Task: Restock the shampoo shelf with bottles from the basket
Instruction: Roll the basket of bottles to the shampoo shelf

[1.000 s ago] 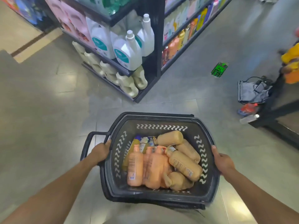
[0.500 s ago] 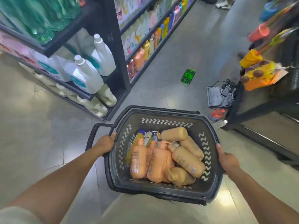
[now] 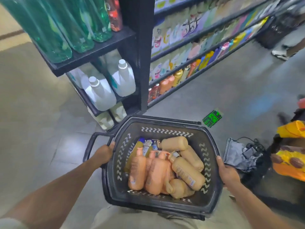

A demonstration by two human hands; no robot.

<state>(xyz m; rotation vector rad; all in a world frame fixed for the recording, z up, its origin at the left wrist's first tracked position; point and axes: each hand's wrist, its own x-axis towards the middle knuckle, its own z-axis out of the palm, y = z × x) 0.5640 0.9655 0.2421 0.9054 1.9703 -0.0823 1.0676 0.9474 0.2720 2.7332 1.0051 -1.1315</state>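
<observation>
a dark plastic basket (image 3: 165, 123) fills the lower middle of the frame, held off the floor (image 3: 41, 113) between two bare arms. the left hand (image 3: 103, 155), at centre left, grips the basket's left rim just beside its loop handle (image 3: 91, 144), and its fingers (image 3: 113, 144) are curled over the rim edge. the right hand (image 3: 228, 172), at lower right, holds the opposite rim. its thumb lies along the top edge and the other fingers wrap down the outer wall, mostly out of sight.

inside the basket, peach-orange bottles (image 3: 137, 172) lie side by side on the left with caps pointing up the frame. tan bottles (image 3: 186, 172) are piled slantwise on the right, one across the far end. a few smaller bottles with blue and white labels (image 3: 147, 146) are tucked in the far left corner.

just above the basket stands a black end shelf (image 3: 99, 52). it carries tall green bottles (image 3: 66, 30) on top, white jugs (image 3: 100, 95) below them and pale jugs (image 3: 105, 120) on the lowest tier. a long shelf run (image 3: 206, 52) stretches to the upper right, its rows of coloured bottles blurred. orange and gold bottles (image 3: 166, 83) stand at the near end of a low tier.

on the floor at centre right lie a green sticker (image 3: 212, 119) and a grey bag (image 3: 237, 156) with cables.
</observation>
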